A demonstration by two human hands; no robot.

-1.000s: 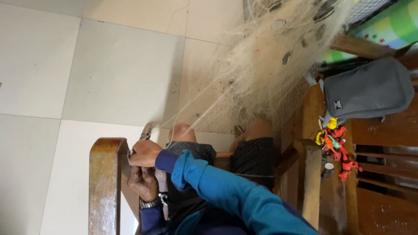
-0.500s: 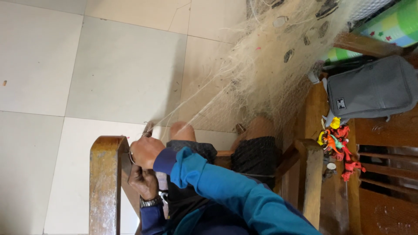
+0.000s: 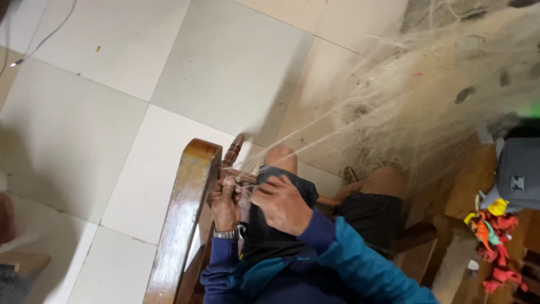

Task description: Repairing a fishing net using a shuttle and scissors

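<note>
Just one view here, a head cam looking steeply down at the wearer's own lap from close up. It takes in the wooden chair arm (image 3: pixel 183 219), tiled floor (image 3: pixel 169 73) beyond, and net (image 3: pixel 427 95) upper right.

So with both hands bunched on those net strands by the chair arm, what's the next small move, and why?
Probably draw the right hand back to tighten the strands. They run taut from the fishing net to the left hand, which pinches them beside the wooden armrest, both hands nearly touching.
</note>
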